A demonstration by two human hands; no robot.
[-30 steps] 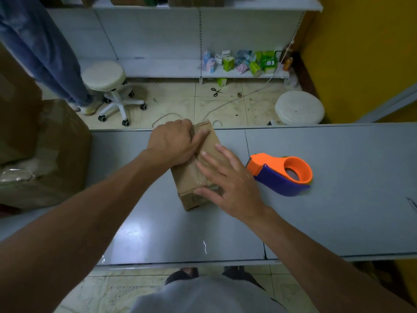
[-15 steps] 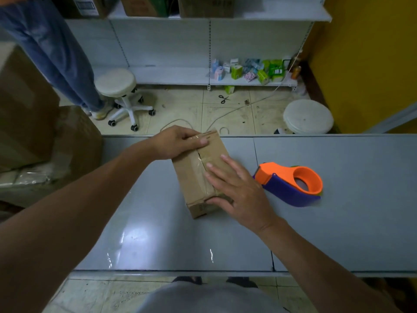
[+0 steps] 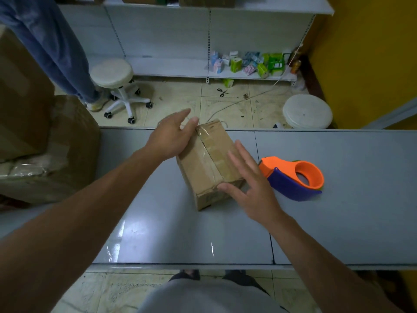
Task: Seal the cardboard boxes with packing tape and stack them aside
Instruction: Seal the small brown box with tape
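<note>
The cardboard box (image 3: 209, 163) stood on the grey table (image 3: 349, 211), turned at an angle, with a strip of clear tape (image 3: 208, 152) running along its top seam. Our left hand (image 3: 171, 137) lay against the far left edge of the box, fingers straight and close together, thumb at the far top corner. Our right hand (image 3: 250, 184) lay over the near right side, fingers straight and spread wide, thumb on the near top corner; neither hand gripped anything. We could not tell whether the right palm touched the cardboard. Just beside the right hand, an orange and purple tape dispenser (image 3: 295, 177) rested on the table, apart from the box. To the left of the table, large brown cartons (image 3: 24, 98) were stacked, one wrapped in plastic film. Beyond the table we noted a white stool on castors (image 3: 112, 74), a second round white stool (image 3: 308, 111), scissors (image 3: 223, 92) and a length of cord (image 3: 237, 103) on the tiled floor. A person in blue trousers (image 3: 52, 46) stood near the castor stool. Small coloured packets (image 3: 248, 63) sat on the low white shelf (image 3: 171, 66) against the back wall. We noted dark print on the near end face of the box, too blurred to read; the printing on the packets was likewise illegible.
</note>
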